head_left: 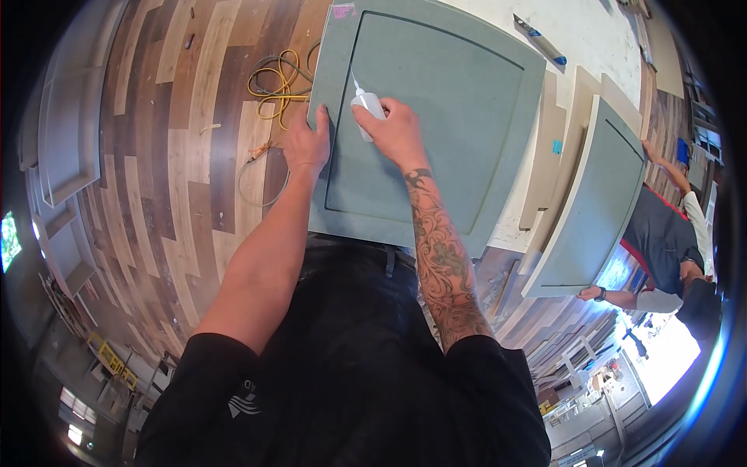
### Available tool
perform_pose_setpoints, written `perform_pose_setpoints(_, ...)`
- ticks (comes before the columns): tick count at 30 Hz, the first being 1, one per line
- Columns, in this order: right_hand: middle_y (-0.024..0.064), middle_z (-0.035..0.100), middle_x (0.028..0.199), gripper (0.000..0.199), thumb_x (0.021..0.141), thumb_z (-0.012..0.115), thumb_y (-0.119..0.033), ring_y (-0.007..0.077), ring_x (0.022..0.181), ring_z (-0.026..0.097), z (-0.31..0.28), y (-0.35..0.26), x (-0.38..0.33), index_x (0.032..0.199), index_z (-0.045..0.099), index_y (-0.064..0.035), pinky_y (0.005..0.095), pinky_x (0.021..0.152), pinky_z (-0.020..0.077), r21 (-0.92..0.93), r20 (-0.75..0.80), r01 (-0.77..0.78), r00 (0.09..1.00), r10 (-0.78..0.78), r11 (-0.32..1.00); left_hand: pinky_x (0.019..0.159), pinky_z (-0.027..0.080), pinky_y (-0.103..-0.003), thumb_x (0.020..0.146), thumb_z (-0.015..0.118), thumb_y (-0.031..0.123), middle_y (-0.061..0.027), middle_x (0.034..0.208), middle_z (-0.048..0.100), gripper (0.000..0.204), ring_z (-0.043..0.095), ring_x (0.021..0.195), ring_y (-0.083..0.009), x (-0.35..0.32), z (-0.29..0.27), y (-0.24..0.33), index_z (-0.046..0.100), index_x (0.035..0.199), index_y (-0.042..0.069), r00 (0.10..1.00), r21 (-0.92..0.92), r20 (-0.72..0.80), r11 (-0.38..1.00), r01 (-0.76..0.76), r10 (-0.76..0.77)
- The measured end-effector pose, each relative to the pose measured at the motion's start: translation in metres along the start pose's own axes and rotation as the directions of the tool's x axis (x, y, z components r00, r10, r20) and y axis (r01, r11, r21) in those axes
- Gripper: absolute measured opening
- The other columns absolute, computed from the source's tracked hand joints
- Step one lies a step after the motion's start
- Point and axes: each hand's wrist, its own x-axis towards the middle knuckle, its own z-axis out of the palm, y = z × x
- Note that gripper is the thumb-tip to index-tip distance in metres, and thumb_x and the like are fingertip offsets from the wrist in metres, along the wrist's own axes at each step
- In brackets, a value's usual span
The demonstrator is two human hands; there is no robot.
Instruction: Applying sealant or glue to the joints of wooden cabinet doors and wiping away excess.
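Observation:
A grey-green cabinet door (443,117) with a recessed centre panel lies in front of me. My right hand (395,132) is closed around a white squeeze bottle (367,101), its narrow nozzle tilted up and left over the groove along the panel's left side. At the door's left edge rests my left hand (306,142), fingers spread, thumb on the frame and the other fingers over the side. A pink label (343,11) sticks to the door's top left corner.
Yellow cable (286,82) lies coiled on the plank-patterned floor (175,148) at left. A handsaw (540,40) rests on the white surface beyond the door. At right, a co-worker (665,226) holds a second grey-green door (591,202) by its edges, beside beige panels (545,156).

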Motion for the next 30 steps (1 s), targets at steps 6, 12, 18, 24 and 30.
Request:
perform_pose_setpoints(6,0.0169,0.076,0.094,0.057,0.081,0.077,-0.048,0.0260,0.085,0.074,-0.001,-0.001,-0.002,0.107,0.073,0.0034,0.0366,0.079,0.0565,-0.027,0.009,-0.009,1.000,0.009,1.000,0.095,0.049,-0.052,0.100,0.049,0.057,-0.0187,0.127,0.066,0.056,0.062,0.117,-0.0413,0.003,0.000,0.000,0.061,0.133,0.013,1.000,0.002,0.014,1.000,-0.001,0.001)
perform_pose_setpoints(12,0.0168,0.076,0.093,0.057,0.081,0.076,-0.048,0.0260,0.084,0.073,0.000,0.000,-0.003,0.107,0.073,0.0037,0.0368,0.078,0.0564,-0.034,0.019,0.000,1.000,0.001,0.999,0.095,0.050,-0.052,0.100,0.049,0.057,-0.0190,0.126,0.066,0.056,0.062,0.116,-0.0418,0.004,0.001,0.000,0.061,0.132,0.012,1.000,0.019,-0.020,1.000,-0.021,0.021)
perform_pose_setpoints(18,0.0184,0.075,0.089,0.054,0.080,0.076,-0.046,0.0310,0.084,0.074,0.002,0.003,-0.005,0.102,0.072,0.0033,0.0404,0.078,0.0566,-0.019,0.023,-0.004,1.000,0.004,1.000,0.100,0.047,-0.048,0.102,0.047,0.055,-0.0252,0.127,0.065,0.062,0.059,0.119,-0.0440,0.002,-0.006,0.011,0.060,0.134,0.004,1.000,-0.004,0.008,1.000,-0.008,0.008)
perform_pose_setpoints(24,0.0186,0.075,0.087,0.053,0.082,0.075,-0.045,0.0314,0.082,0.073,0.003,0.004,-0.007,0.103,0.072,0.0036,0.0408,0.077,0.0565,-0.001,0.034,-0.003,0.999,0.003,1.000,0.101,0.046,-0.048,0.102,0.047,0.055,-0.0251,0.128,0.064,0.062,0.059,0.120,-0.0438,0.005,-0.004,0.010,0.060,0.134,0.004,1.000,0.016,0.015,1.000,0.011,-0.011)
perform_pose_setpoints(30,0.0196,0.074,0.087,0.053,0.082,0.074,-0.045,0.0323,0.082,0.073,0.003,0.002,-0.010,0.103,0.072,0.0038,0.0413,0.077,0.0563,-0.025,0.032,-0.001,0.999,0.001,1.000,0.102,0.046,-0.048,0.102,0.047,0.055,-0.0243,0.130,0.064,0.062,0.059,0.122,-0.0425,0.009,-0.002,0.008,0.060,0.135,0.004,1.000,-0.005,0.029,1.000,-0.002,0.002)
